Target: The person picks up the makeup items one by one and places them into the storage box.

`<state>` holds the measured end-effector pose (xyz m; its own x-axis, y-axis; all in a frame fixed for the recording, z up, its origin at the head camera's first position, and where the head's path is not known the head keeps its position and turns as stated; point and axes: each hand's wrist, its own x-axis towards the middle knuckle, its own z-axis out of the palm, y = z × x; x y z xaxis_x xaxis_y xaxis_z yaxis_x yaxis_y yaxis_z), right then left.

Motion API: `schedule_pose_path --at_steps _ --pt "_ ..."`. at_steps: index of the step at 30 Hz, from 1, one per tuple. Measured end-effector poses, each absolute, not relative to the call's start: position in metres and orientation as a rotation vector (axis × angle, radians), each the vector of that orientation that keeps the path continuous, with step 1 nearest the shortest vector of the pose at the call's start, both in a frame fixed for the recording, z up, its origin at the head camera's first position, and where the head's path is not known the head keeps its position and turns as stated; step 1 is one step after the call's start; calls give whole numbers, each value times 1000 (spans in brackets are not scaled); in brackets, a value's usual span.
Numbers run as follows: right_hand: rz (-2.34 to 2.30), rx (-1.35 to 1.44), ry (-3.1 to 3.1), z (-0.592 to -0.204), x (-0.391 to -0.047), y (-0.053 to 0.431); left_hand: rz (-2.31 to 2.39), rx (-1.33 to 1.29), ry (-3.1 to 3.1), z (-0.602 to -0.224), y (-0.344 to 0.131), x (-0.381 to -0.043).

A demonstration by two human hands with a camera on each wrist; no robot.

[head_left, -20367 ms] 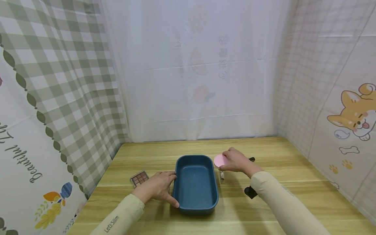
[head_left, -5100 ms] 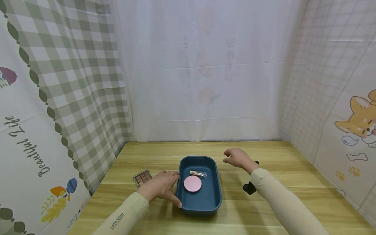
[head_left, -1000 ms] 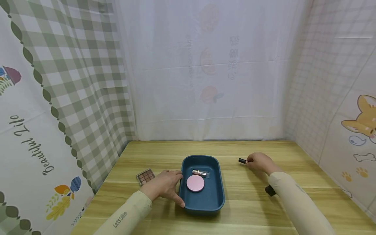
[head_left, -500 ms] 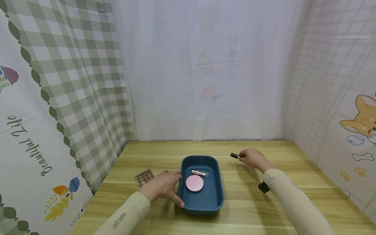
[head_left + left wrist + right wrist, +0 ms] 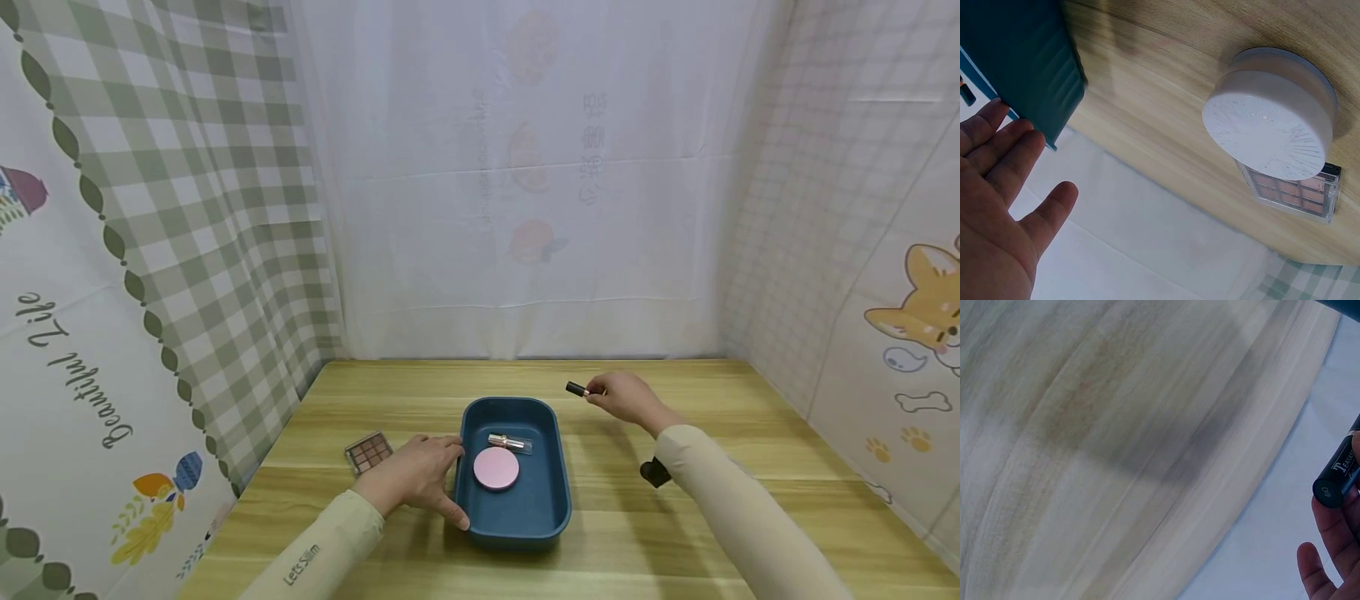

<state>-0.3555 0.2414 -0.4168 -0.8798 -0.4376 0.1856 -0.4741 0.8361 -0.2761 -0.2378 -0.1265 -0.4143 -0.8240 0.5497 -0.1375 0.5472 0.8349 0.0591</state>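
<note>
My right hand (image 5: 626, 398) pinches a black cosmetic tube (image 5: 577, 388) above the table, right of and behind the blue box (image 5: 562, 500). Pale lettering shows on this tube (image 5: 1339, 467) in the right wrist view, where the hand (image 5: 1341, 550) is partly cut off. At the box's left wall rests my left hand (image 5: 420, 475), fingertips on the rim and thumb near the front corner. Its fingers (image 5: 1019, 147) look nearly straight in the left wrist view. Inside the box lie a round pink compact (image 5: 496, 468) and a lipstick (image 5: 510, 443) with a clear cap.
An eyeshadow palette (image 5: 369, 452) lies left of the box, partly behind the left hand. Beside it stands a round white-lidded jar (image 5: 1269, 122), hidden in the head view. A black object (image 5: 655, 473) on the table is partly covered by the right sleeve.
Over the last second my right hand has carried the tube left and slightly up. The compact and lipstick, outside the box at first, now lie in it. The left hand stays put.
</note>
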Motion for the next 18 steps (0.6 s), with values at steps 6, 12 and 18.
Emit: schedule_pose_path --at_steps 6,12,18 --pt "499 736 -2882 -412 -356 232 25 862 2867 -413 -126 -237" --pt "513 753 -2857 -407 -353 221 18 862 2868 -411 -126 -235" --pt "513 761 -2854 -405 -353 214 25 864 2870 -412 -126 -237"
